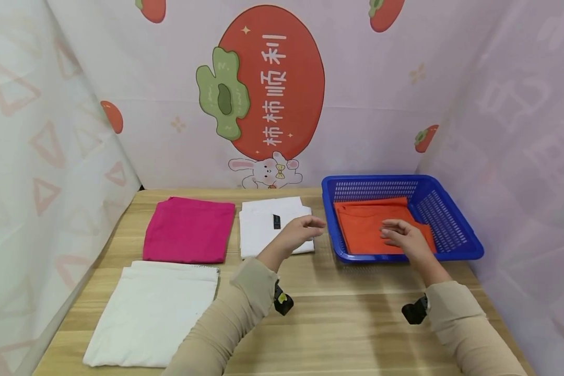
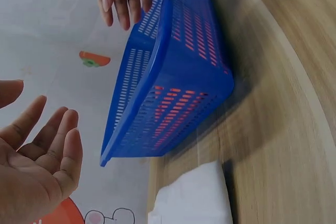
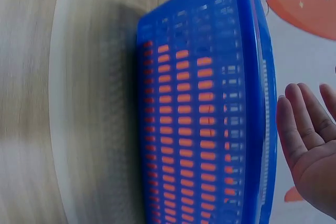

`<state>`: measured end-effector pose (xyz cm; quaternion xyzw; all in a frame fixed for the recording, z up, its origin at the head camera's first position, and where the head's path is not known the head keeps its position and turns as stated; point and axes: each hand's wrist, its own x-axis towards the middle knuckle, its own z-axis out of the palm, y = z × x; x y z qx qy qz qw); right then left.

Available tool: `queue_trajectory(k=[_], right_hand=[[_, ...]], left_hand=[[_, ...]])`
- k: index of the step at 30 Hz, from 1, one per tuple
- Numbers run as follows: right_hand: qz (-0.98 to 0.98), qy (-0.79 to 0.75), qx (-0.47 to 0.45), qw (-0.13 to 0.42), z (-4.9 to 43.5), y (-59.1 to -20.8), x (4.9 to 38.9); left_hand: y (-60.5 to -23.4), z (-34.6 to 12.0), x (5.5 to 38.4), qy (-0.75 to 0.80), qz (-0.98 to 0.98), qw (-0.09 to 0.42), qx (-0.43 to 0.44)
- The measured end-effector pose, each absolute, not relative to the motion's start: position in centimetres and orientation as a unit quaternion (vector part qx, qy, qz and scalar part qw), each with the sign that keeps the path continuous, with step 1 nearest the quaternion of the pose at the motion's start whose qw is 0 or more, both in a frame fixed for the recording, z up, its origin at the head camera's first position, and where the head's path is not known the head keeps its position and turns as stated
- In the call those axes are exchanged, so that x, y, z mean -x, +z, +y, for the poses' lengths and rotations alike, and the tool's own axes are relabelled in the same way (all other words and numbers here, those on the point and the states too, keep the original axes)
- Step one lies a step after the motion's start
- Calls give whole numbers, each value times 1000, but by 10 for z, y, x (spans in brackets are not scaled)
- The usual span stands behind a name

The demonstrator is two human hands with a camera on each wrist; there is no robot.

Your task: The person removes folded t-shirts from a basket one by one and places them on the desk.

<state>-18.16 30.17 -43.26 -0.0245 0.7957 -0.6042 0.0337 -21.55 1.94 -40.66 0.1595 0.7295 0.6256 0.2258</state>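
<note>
our right hand [image 1: 406, 237] hovers flat and relaxed over the folded orange cloth [image 1: 366, 227] lying in the blue basket [image 1: 451, 230]; our left hand [image 1: 303, 230] hangs empty, fingers loose, above the white folded cloth [image 1: 263, 219]. a careless brush could rumple the orange fold

A folded orange cloth [image 1: 371, 227] lies apparently flat inside the blue slotted basket [image 1: 456, 230].

Left hand [image 1: 305, 230] and right hand [image 1: 404, 236], fingers relaxed.
</note>
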Motion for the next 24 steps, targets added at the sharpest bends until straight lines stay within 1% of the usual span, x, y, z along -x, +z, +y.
queue_trajectory(k=[3, 6, 7, 10, 12, 16, 19, 24], right_hand=[[795, -605, 14, 39, 322, -442, 186], [785, -619, 11, 40, 350, -464, 196], [799, -601, -1, 42, 356, -468, 197], [798, -601, -19, 30, 383, -492, 209], [804, -593, -39, 18, 393, -499, 212], [842, -536, -64, 23, 381, -473, 202], [847, -525, -70, 32, 365, -448, 192], [856, -506, -97, 34, 354, -432, 189]], left_hand=[[-408, 34, 216, 621, 723, 255, -164], [-409, 47, 217, 614, 718, 279, -170], [-409, 51, 217, 613, 718, 284, -169], [-409, 64, 220, 613, 714, 294, -165], [-410, 72, 221, 614, 711, 301, -162], [-413, 87, 224, 635, 686, 320, -152], [-417, 94, 224, 649, 669, 332, -144], [-424, 103, 223, 646, 670, 338, -142]])
